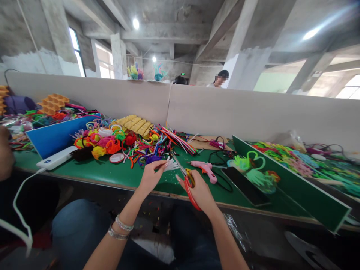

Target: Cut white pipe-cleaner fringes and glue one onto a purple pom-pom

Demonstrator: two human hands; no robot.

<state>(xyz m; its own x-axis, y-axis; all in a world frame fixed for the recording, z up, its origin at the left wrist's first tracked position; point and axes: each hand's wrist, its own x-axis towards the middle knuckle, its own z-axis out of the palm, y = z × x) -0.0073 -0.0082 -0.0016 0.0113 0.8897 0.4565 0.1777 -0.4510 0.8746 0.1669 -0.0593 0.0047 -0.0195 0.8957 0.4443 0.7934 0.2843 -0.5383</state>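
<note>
The ceiling (182, 15) is bare and grey, with thick beams (168, 32) across it. On the right, a big pillar (261, 32) is grey up high and white lower down. The left wall (19, 33) is grey too, with rough white paint near the bottom. A tall window (75, 43) is very bright. Lights (135, 24) glow overhead, and a little green sign (182, 74) shines far back. A long pale screen (225, 108) stands behind the green table (95, 173). The floor (152, 215) looks dark.

Head view: forward, down onto nearby hands (153, 173).
</note>
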